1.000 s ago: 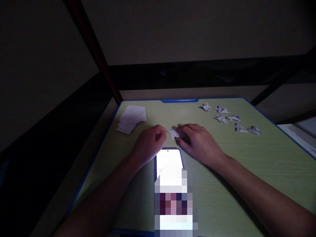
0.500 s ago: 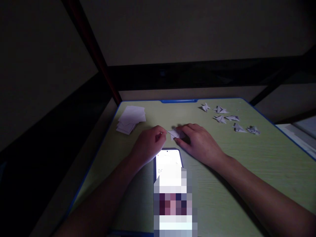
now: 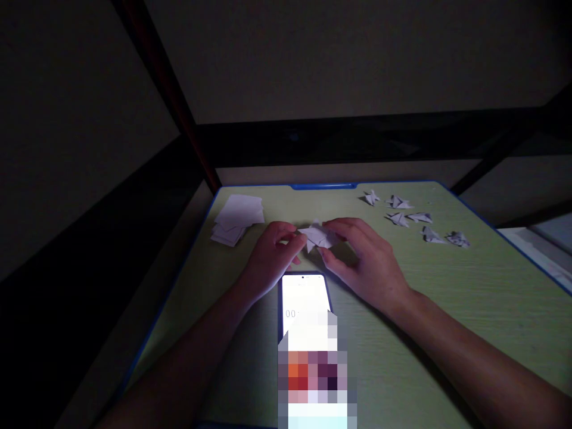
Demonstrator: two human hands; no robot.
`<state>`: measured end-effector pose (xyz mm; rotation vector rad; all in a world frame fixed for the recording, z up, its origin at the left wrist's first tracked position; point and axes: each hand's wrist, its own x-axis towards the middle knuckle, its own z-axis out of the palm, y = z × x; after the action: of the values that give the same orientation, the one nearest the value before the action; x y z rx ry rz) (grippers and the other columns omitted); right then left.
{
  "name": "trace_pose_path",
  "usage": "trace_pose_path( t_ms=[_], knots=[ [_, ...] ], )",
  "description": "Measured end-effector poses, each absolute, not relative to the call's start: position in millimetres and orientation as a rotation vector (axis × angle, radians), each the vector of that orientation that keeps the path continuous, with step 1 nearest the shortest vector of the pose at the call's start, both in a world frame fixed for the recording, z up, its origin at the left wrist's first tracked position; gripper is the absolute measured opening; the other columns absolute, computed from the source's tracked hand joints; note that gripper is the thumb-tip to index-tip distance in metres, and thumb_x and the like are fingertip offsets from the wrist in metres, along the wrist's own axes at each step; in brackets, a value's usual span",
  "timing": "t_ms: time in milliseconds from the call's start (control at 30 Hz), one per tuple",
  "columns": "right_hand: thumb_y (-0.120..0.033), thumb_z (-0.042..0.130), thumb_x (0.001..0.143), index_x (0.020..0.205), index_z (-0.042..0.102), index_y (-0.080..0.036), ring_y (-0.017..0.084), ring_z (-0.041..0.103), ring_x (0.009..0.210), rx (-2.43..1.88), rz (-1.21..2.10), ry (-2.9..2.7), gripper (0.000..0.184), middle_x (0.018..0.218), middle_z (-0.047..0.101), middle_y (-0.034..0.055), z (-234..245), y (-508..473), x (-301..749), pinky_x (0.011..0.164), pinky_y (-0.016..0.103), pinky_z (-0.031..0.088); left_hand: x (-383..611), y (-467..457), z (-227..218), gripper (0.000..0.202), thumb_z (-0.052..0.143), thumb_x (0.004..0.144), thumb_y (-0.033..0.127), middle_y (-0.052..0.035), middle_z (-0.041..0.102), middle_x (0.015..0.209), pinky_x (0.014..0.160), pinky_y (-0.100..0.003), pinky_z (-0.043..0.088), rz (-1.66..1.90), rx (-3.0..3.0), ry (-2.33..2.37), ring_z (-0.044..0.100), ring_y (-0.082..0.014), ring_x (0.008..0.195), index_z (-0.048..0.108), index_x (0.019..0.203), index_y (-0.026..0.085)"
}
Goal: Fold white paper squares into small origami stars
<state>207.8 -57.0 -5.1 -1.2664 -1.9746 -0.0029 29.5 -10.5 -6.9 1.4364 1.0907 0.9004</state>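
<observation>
Between my hands, just beyond the phone, is a small folded piece of white paper [image 3: 318,235] with pointed corners and several creases. My left hand [image 3: 277,247] pinches its left tip between thumb and fingers. From the right, my right hand [image 3: 364,250] grips the paper's other side, thumb at the near edge and fingers at the far edge. Part of the right end is hidden by those fingers.
A lit phone [image 3: 306,292] lies in front of my hands, its lower part pixelated. Loose white paper sheets [image 3: 239,211] are stacked at the back left. Several folded paper figures [image 3: 397,219] lie at the right of the green, blue-edged table [image 3: 447,310].
The folded paper now shows more of its pointed shape, spread wider between my hands. My left fingers have uncurled somewhat, and my right hand has arched up with its thumb and fingers further apart.
</observation>
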Motion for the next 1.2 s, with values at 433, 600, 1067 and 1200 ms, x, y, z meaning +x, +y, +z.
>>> trace_pose_path(
  t_ms=[433, 600, 1067, 1200],
  knots=[
    [-0.018, 0.061, 0.079, 0.118, 0.053, -0.018, 0.018, 0.061, 0.086, -1.140, 0.373, -1.766, 0.039, 0.103, 0.062, 0.0082, -7.4, -59.5, 202.0, 0.077, 0.036, 0.053, 27.4, -13.0, -0.6, 0.019, 0.063, 0.074, 0.031, 0.0008, 0.059, 0.055, 0.047, -0.021, 0.038, 0.920, 1.335, 0.946, 0.052, -0.0076, 0.047, 0.058, 0.077, 0.013],
    [-0.016, 0.057, 0.081, 0.109, 0.053, -0.017, 0.014, 0.059, 0.071, -1.050, 0.770, -1.538, 0.028, 0.079, 0.062, 0.0021, -6.8, -59.8, 194.8, 0.066, 0.030, 0.052, 29.4, -14.3, 0.3, 0.018, 0.064, 0.072, 0.029, 0.0011, 0.060, 0.057, 0.048, -0.021, 0.040, 0.961, 1.351, 0.942, 0.054, -0.0084, 0.050, 0.059, 0.078, 0.013],
    [-0.015, 0.059, 0.081, 0.082, 0.055, -0.017, 0.011, 0.053, 0.065, -1.032, 0.849, -1.494, 0.004, 0.073, 0.057, 0.0002, -9.2, -62.0, 195.6, 0.058, 0.027, 0.044, 27.4, -13.1, -1.7, 0.017, 0.065, 0.073, 0.027, -0.0002, 0.063, 0.059, 0.055, -0.021, 0.043, 0.848, 1.366, 0.899, 0.057, -0.0082, 0.054, 0.058, 0.068, 0.013],
    [-0.008, 0.055, 0.079, 0.091, 0.059, -0.017, 0.013, 0.058, 0.073, -1.035, 0.719, -1.668, 0.016, 0.081, 0.062, 0.0022, -9.1, -62.7, 198.7, 0.064, 0.028, 0.046, 27.5, -14.2, 0.9, 0.016, 0.063, 0.073, 0.026, 0.0008, 0.060, 0.055, 0.052, -0.021, 0.039, 0.845, 1.345, 0.919, 0.052, -0.0071, 0.050, 0.057, 0.068, 0.012]
  ],
)
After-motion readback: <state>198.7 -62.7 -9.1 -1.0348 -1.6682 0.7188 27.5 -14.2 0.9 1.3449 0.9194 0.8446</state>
